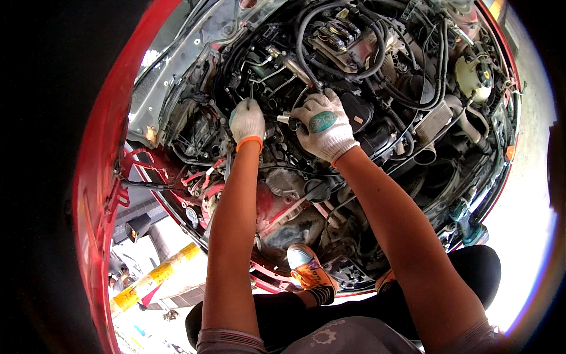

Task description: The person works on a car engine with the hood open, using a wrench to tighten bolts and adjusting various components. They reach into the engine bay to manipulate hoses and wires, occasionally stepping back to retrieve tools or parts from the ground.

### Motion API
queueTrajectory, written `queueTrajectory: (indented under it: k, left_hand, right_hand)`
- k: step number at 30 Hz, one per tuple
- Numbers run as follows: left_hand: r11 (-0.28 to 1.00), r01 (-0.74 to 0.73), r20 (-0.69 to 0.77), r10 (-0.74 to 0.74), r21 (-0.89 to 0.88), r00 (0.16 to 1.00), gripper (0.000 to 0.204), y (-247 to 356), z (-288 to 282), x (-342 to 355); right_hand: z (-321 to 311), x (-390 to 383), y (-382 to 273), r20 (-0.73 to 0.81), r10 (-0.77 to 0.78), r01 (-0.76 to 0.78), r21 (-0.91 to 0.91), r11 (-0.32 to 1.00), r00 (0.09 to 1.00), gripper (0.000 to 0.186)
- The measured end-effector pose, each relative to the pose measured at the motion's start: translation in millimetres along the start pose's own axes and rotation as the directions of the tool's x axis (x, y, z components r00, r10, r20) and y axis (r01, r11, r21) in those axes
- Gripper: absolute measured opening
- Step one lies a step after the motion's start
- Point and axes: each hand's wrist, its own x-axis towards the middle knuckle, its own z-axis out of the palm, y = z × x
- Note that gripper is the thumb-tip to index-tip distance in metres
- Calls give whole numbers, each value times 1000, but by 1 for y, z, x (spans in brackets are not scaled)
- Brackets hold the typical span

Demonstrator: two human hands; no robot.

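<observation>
Both of my hands wear white knit work gloves over the engine bay. My left hand [247, 121] is closed at the left side of the engine, and a thin metal rod or pipe [252, 89] rises just beyond its fingertips. What its fingers grip is hidden. My right hand [324, 125], with a green patch on the glove's back, is closed around a dark tool whose silver cylindrical end [283, 119] points left toward the other hand. A black corrugated hose [302, 44] loops down close to the right fingertips. Metal fuel pipes [283, 76] lie beyond both hands.
A raised red hood [94, 171] borders the left. A pale fluid reservoir [473, 79] sits far right, and a teal power tool [471, 227] rests at the lower right edge. My orange-and-white shoe [309, 268] stands at the bay's near edge. Cables and hoses cross the engine.
</observation>
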Motion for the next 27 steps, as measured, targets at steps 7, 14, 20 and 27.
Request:
queueTrajectory:
  k: [7, 14, 20, 27]
  left_hand:
    - [1000, 7, 24, -7, -3, 1000, 49, 10, 2, 10]
    - [861, -325, 150, 289, 390, 946, 36, -3, -49, 47]
    - [326, -670, 311, 696, 667, 647, 17, -3, -96, 109]
    - [865, -135, 15, 162, -484, 987, 24, 10, -63, 69]
  right_hand:
    - [2, -1, 1, -40, -15, 16, 27, 999, 999, 34]
    - [2, -2, 4, -25, 9, -9, 5, 1000, 1000, 33]
    - [1, 0, 0, -26, 11, -11, 23, 1000, 1000, 30]
    - [-1, -2, 5, -38, -3, 4, 40, 999, 999, 30]
